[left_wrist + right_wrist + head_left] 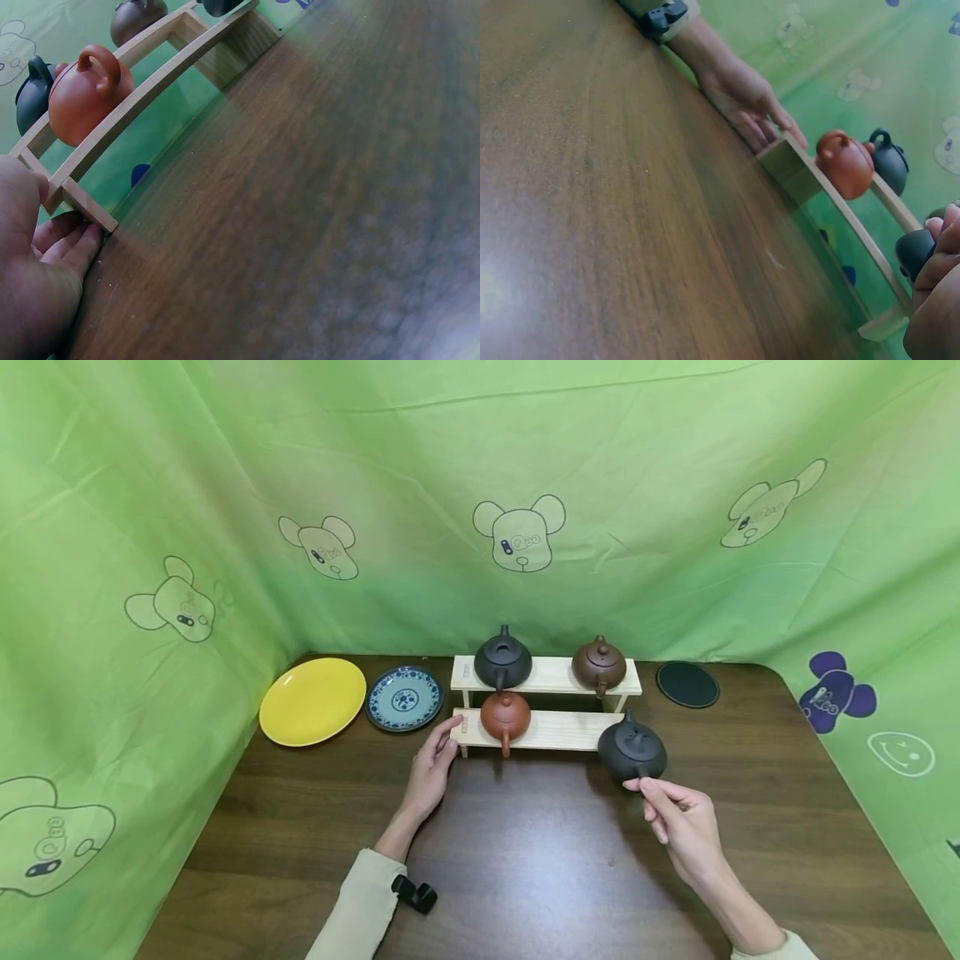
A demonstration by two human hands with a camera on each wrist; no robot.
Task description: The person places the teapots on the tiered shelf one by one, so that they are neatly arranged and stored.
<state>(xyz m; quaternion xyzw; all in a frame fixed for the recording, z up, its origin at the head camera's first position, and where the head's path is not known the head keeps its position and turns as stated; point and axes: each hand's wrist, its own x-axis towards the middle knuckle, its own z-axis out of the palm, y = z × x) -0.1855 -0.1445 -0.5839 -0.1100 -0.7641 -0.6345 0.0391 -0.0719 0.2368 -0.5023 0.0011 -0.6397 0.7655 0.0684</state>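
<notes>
My right hand (686,827) pinches the handle of a black teapot (632,750) at the right end of a two-tier wooden stand's lower shelf (566,732). Whether its base touches the shelf is hidden. In the right wrist view, fingers partly cover this black teapot (913,252). My left hand (429,777) holds the lower shelf's left end, its thumb near the top and its other fingers by the leg (88,204). Close to that hand, an orange-brown teapot (506,717) sits on the lower shelf. Another black teapot (502,660) and a dark brown teapot (598,665) sit on the upper shelf (551,670).
Left of the stand lie a yellow plate (312,702) and a blue patterned plate (405,698). A dark round coaster (687,684) lies to the right, at the back of the wooden table (525,860). Green cloth (420,460) hangs behind and along the sides.
</notes>
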